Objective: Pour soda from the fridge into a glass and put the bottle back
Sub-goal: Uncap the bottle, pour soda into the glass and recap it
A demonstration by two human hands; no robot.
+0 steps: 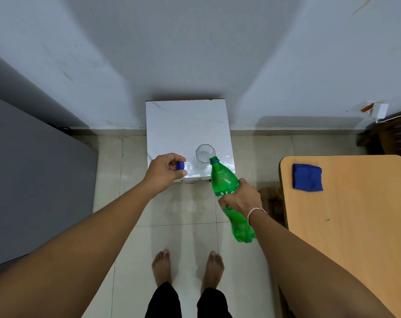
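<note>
My right hand (242,198) grips a green soda bottle (227,177) around its middle. The bottle is uncapped and tilted, its open mouth at the near right rim of a clear glass (204,154). Some clear liquid shows in the glass, which stands upright near the front edge of a small white marble-top table (185,120). My left hand (166,172) is closed around the blue bottle cap (180,165), held just above the table's front left corner.
A grey fridge (34,180) fills the left side. At the right, a wooden table (355,226) carries a folded blue cloth (307,177). My bare feet (188,265) stand on the tiled floor in front of the small table. A wall is behind it.
</note>
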